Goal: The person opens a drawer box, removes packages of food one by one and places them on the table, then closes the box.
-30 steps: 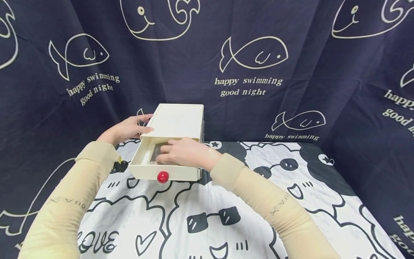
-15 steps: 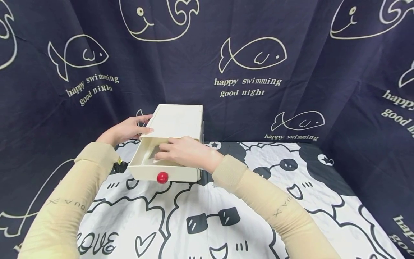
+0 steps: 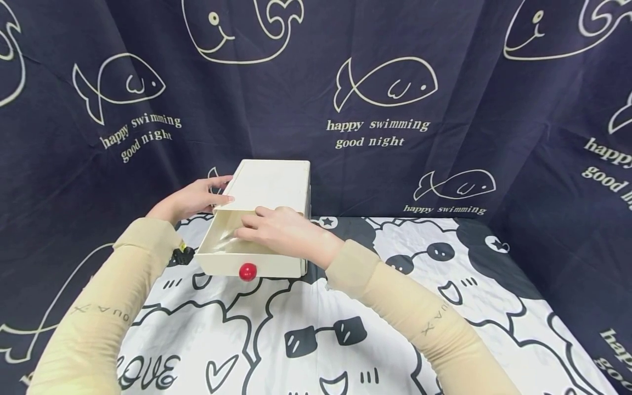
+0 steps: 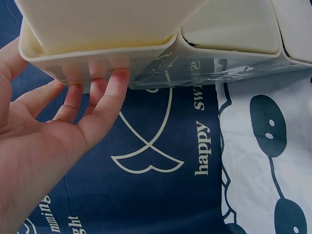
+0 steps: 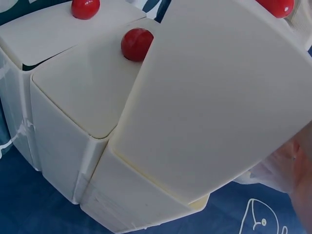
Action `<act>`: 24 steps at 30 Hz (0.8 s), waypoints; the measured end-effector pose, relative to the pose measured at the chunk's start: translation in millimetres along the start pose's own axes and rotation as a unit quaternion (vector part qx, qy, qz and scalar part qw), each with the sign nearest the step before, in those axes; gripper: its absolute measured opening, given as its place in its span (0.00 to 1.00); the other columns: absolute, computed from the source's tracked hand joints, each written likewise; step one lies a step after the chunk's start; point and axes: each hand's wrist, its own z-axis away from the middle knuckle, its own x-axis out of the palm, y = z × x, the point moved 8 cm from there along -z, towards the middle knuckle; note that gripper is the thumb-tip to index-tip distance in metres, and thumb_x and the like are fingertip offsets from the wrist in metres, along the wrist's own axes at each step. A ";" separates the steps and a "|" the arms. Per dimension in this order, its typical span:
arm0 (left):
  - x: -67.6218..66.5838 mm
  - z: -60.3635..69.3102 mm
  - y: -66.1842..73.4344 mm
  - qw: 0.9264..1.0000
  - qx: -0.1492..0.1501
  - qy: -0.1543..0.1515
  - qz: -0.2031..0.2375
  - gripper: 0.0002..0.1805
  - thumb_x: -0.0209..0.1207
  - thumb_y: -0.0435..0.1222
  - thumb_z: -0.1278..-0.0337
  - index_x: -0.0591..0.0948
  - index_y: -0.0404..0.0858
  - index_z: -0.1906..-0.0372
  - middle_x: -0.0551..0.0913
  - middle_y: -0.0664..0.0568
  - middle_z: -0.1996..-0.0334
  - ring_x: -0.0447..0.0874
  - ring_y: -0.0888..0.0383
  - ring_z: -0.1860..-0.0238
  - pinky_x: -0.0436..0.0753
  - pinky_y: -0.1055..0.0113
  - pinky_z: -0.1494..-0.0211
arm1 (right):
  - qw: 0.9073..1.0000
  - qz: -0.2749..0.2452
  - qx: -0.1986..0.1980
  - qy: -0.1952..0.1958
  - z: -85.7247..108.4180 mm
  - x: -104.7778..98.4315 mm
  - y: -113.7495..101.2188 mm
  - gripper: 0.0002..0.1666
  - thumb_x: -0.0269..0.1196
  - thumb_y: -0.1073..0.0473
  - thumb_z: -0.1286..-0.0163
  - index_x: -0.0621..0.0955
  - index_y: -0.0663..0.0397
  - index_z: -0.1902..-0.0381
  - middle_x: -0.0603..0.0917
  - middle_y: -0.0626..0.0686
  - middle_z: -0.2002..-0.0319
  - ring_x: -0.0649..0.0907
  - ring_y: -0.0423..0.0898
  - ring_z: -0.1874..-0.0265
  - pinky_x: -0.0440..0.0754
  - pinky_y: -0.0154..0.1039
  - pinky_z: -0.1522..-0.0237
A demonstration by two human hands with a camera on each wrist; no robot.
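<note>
A white drawer cabinet (image 3: 271, 184) stands on the cloth, its top drawer (image 3: 212, 263) with a red round knob (image 3: 248, 272) pulled out towards me. My left hand (image 3: 190, 198) rests against the cabinet's left side; in the left wrist view its fairly straight fingertips (image 4: 119, 80) press on the wall. Inside the drawer is my right hand (image 3: 281, 230), its fingers bent around a see-through, shiny plastic piece (image 5: 273, 170) that looks like a clear bag. In the right wrist view the drawer front hides most of this hand. What the plastic contains cannot be made out.
Lower drawers with red knobs (image 5: 137, 45) are pushed in below the top one. A small black object with a yellow part (image 3: 184, 253) is by the left sleeve. Dark blue fish-print curtain (image 3: 385, 164) hangs behind the sheep-print cloth (image 3: 395, 329).
A greyish patch at my right fingertips has given way to a shiny, clear look, and the right hand has shifted slightly left. The left hand and the drawer stay in place.
</note>
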 end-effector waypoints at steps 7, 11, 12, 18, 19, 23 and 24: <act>-0.3 -0.8 1.3 1.000 0.001 0.000 -0.008 0.40 0.60 0.43 0.40 0.54 0.43 0.26 0.64 0.41 0.35 0.73 0.46 0.44 0.72 0.47 0.41 | 1.000 -0.015 0.020 -0.009 -0.8 -4.8 5.0 0.11 0.57 0.51 0.31 0.76 0.39 0.51 0.78 0.42 0.58 0.77 0.44 0.65 0.75 0.36 0.77; 0.5 -1.3 1.0 1.000 -0.001 -0.004 -0.003 0.40 0.60 0.43 0.39 0.54 0.43 0.26 0.63 0.40 0.34 0.72 0.45 0.43 0.72 0.47 0.41 | 0.999 -0.037 0.028 -0.002 -0.7 -9.2 7.1 0.12 0.59 0.49 0.33 0.76 0.41 0.53 0.78 0.43 0.60 0.78 0.44 0.66 0.74 0.36 0.77; 0.7 -1.3 0.8 1.000 -0.002 -0.004 -0.002 0.41 0.60 0.43 0.39 0.54 0.43 0.26 0.62 0.40 0.34 0.72 0.45 0.42 0.72 0.47 0.41 | 0.999 -0.045 0.030 0.003 -0.7 -11.2 7.8 0.12 0.59 0.48 0.33 0.76 0.42 0.54 0.78 0.43 0.61 0.78 0.44 0.66 0.73 0.36 0.77; -0.1 -1.6 -1.6 1.000 -0.004 -0.002 -0.001 0.40 0.60 0.43 0.40 0.54 0.43 0.26 0.63 0.41 0.35 0.73 0.47 0.44 0.74 0.48 0.42 | 0.996 -0.065 0.053 0.032 -1.1 -24.1 13.3 0.14 0.61 0.45 0.34 0.77 0.43 0.54 0.78 0.44 0.64 0.78 0.44 0.68 0.73 0.36 0.77; -0.4 -1.9 -1.8 1.000 -0.003 -0.001 -0.001 0.40 0.60 0.43 0.40 0.55 0.43 0.26 0.64 0.41 0.35 0.74 0.48 0.45 0.75 0.49 0.43 | 0.996 -0.063 0.055 0.031 -1.0 -26.5 14.2 0.14 0.61 0.46 0.34 0.77 0.42 0.53 0.78 0.44 0.63 0.78 0.44 0.67 0.74 0.36 0.77; -0.8 -2.1 -0.8 1.000 0.005 -0.004 -0.006 0.40 0.59 0.43 0.39 0.54 0.42 0.26 0.65 0.40 0.36 0.74 0.50 0.47 0.76 0.51 0.44 | 0.996 -0.057 0.059 0.021 -0.8 -35.7 17.9 0.14 0.60 0.51 0.32 0.77 0.41 0.49 0.78 0.43 0.59 0.79 0.43 0.64 0.76 0.36 0.76; -0.7 -2.0 -0.7 1.000 0.006 -0.004 -0.008 0.40 0.60 0.43 0.40 0.54 0.42 0.26 0.65 0.40 0.36 0.74 0.50 0.47 0.76 0.51 0.44 | 0.996 -0.057 0.059 0.016 -0.6 -37.6 18.8 0.15 0.60 0.53 0.33 0.76 0.41 0.49 0.78 0.43 0.58 0.79 0.43 0.63 0.76 0.35 0.76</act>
